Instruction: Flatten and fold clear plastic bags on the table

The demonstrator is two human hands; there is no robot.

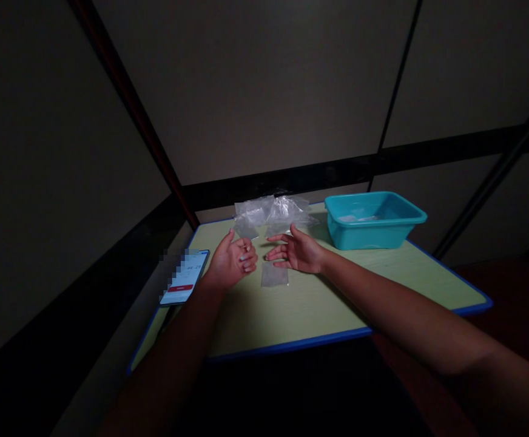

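At the left edge of the pale yellow-green counter with blue edging lies a flat smartphone with a lit screen, partly blurred out. Just right of it the left hand hovers with its palm showing, its grip loosely half curled and holding nothing visible. On the far side, beyond both hands, a loose heap of clear, crinkled plastic bags spreads from left to right. Between the hands, slightly toward the near side, a small, flat, clear plastic bag lies on the counter; it looks nearly square, so no long axis stands out. The right hand is the nearer one: its grip is wide and empty, fingers pointing left over the bag's far edge, though whether they touch cannot be told. Farther right stands a turquoise rectangular plastic tub with some pale pieces inside.
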